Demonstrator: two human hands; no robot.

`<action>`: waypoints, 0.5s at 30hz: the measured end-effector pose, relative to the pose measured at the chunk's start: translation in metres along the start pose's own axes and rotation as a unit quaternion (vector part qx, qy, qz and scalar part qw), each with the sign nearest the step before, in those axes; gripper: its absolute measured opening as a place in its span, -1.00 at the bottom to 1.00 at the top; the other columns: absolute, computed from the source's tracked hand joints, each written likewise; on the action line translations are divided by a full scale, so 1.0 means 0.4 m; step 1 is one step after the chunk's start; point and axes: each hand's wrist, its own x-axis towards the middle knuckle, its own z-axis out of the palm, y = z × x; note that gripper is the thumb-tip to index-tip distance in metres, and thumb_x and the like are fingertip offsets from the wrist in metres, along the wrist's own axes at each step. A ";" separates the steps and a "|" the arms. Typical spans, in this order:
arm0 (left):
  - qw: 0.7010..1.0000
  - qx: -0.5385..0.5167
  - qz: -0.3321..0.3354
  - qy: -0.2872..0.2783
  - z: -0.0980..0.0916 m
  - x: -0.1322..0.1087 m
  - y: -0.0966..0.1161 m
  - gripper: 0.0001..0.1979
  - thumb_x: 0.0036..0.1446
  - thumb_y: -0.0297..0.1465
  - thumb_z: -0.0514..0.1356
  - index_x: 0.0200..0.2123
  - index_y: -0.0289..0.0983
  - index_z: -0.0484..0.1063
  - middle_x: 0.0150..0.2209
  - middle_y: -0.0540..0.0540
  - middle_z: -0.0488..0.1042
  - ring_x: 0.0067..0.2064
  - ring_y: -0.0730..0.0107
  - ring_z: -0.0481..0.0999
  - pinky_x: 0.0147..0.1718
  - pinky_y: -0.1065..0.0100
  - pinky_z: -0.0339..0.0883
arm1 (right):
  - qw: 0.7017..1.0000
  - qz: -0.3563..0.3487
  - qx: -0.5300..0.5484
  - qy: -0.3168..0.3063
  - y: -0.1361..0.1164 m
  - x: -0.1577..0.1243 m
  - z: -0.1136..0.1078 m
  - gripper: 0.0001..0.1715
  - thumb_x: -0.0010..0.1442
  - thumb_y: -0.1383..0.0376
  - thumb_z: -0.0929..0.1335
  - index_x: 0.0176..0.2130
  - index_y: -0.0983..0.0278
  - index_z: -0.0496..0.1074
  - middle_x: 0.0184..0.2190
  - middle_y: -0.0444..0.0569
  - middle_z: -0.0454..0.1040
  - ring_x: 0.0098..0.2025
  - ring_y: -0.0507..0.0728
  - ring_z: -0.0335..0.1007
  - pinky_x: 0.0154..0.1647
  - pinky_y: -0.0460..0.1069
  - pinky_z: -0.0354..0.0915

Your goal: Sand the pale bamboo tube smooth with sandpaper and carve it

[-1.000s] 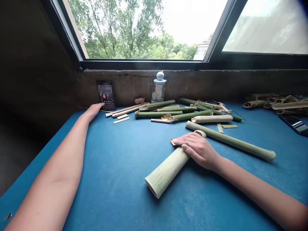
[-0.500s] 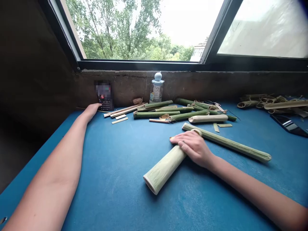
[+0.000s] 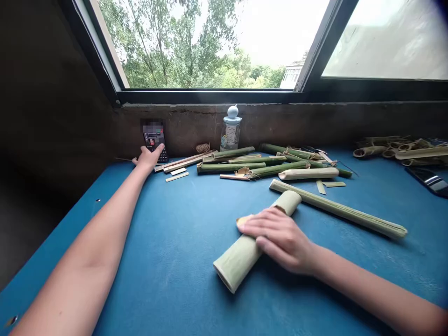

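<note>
A pale green bamboo tube (image 3: 235,263) lies slantwise on the blue table, its open end facing me. My right hand (image 3: 278,235) is wrapped over its middle, pressing a tan piece of sandpaper (image 3: 244,220) onto it. Most of the sandpaper is hidden under the fingers. At the far left, my left hand (image 3: 149,157) reaches to a phone (image 3: 153,132) that leans upright against the wall. Its fingers are spread, one fingertip is at the lit screen, and nothing is held. Behind the tube rests a longer, thinner bamboo stick (image 3: 345,210).
Several green bamboo pieces (image 3: 241,165) lie along the back, beside a jar (image 3: 231,133) with a light blue lid. More split bamboo (image 3: 416,150) is heaped at the right, near a dark glossy flat object (image 3: 429,181). Thin slats (image 3: 177,177) lie at the left.
My right hand has slid along the tube toward its near end, showing more sandpaper. My left hand has shifted right and opened its fingers over the phone's screen, which shows different content.
</note>
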 end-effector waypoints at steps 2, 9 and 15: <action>0.998 -0.020 -0.059 0.031 0.008 -0.024 0.036 -0.01 0.08 0.29 -0.04 0.28 -0.41 0.12 0.19 -0.54 0.39 0.30 -0.37 0.27 0.28 -0.30 -0.13 | 0.999 -0.034 0.018 -0.026 -0.049 0.009 0.011 -0.55 0.43 0.29 0.19 0.22 0.31 0.36 0.09 0.10 0.56 0.17 0.16 0.44 0.15 0.11 0.23; 0.993 -0.057 -0.080 0.057 0.008 -0.056 0.060 -0.08 0.06 0.27 0.02 0.23 -0.34 0.18 0.19 -0.48 0.39 0.28 -0.33 0.30 0.27 -0.20 -0.01 | 0.997 -0.042 0.037 -0.061 -0.077 0.021 0.007 -0.54 0.43 0.30 0.19 0.24 0.33 0.34 0.11 0.10 0.54 0.23 0.12 0.38 0.18 0.08 0.23; 0.995 -0.067 -0.072 0.030 -0.007 -0.046 0.036 -0.09 0.05 0.31 -0.01 0.17 -0.31 0.26 0.23 -0.46 0.35 0.30 -0.31 0.27 0.30 -0.15 -0.04 | 0.999 -0.027 -0.006 -0.032 0.011 0.001 -0.003 -0.58 0.45 0.30 0.19 0.21 0.27 0.38 0.10 0.07 0.56 0.10 0.16 0.48 0.13 0.12 0.27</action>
